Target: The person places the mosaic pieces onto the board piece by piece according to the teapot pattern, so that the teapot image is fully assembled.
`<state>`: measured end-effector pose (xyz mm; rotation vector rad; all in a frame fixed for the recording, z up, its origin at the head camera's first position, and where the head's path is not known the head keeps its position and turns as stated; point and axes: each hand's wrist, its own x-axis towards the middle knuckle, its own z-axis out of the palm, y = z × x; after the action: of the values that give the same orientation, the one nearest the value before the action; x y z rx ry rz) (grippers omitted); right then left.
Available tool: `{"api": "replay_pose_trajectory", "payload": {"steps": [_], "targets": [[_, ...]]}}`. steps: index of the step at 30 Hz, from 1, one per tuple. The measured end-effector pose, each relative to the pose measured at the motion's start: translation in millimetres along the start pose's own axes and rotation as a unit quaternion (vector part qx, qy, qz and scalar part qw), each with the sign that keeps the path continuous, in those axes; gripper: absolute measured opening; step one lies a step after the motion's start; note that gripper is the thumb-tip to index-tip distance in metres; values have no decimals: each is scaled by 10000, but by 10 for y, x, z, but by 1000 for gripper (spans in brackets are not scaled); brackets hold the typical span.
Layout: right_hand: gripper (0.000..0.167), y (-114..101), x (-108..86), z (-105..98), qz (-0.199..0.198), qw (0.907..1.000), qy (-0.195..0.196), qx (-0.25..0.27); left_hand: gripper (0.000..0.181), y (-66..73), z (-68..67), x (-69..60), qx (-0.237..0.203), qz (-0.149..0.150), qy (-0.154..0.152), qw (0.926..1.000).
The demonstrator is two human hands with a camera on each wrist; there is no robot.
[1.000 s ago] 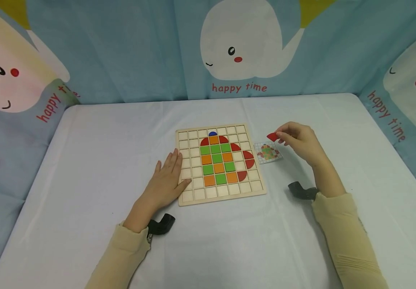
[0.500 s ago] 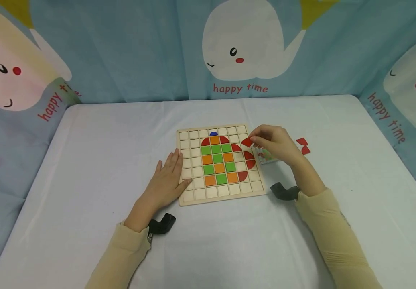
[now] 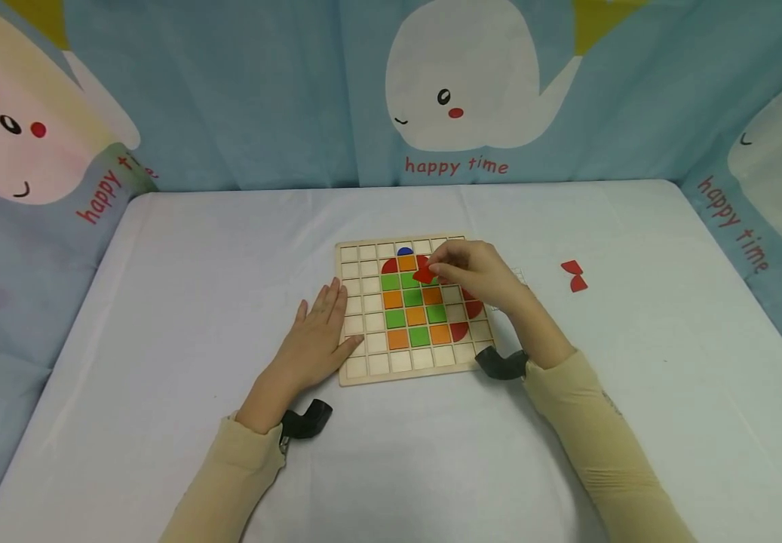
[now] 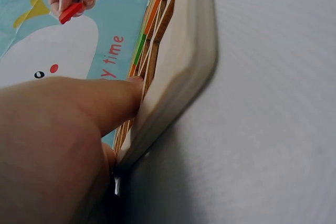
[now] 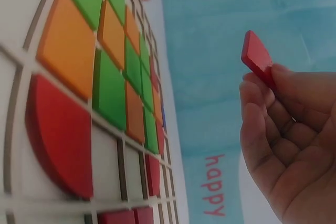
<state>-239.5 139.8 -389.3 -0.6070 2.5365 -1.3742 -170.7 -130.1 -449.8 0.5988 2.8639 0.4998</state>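
Note:
My right hand [image 3: 477, 270] pinches a red quarter-round tile [image 3: 422, 276] between thumb and fingers, above the upper middle of a wooden grid board [image 3: 404, 376]. In the right wrist view that tile [image 5: 256, 53] is held up, apart from the board. Green, orange and red tiles fill part of the grid, with a blue half-round piece [image 3: 405, 251] at the top. My left hand [image 3: 312, 343] rests on the board's left edge, fingers straight; in the left wrist view its thumb [image 4: 123, 95] touches the board. My right hand hides some upper right cells.
Two loose red tiles, one [image 3: 571, 267] above the other [image 3: 578, 284], lie on the white table [image 3: 391, 467] to the right. A pattern card [image 3: 518, 274] beside the board is mostly hidden under the right hand. A blue whale-printed curtain [image 3: 248, 98] hangs behind.
My right hand has moved left with the red tile, from above the pattern card to over the board. The loose red tiles came into sight. My left hand has stayed on the board.

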Motion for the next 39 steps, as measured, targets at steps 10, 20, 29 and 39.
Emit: {"api": "replay_pose_trajectory", "payload": {"steps": [10, 20, 29, 39], "targets": [[11, -67, 99, 212, -232, 9991, -341, 84, 78, 4, 0, 10, 63, -51, -89, 9999], [10, -67, 334, 591, -629, 9947, -812, -61, 77, 10, -26, 2, 19, -29, -110, 9999], [11, -96, 489, 799, -341, 9926, -1168, -34, 78, 12, -28, 14, 35, -27, -155, 9999], [11, -105, 586, 849, 24, 9904, -1316, -416, 81, -10, -15, 24, 17, -48, -135, 9999]]}}
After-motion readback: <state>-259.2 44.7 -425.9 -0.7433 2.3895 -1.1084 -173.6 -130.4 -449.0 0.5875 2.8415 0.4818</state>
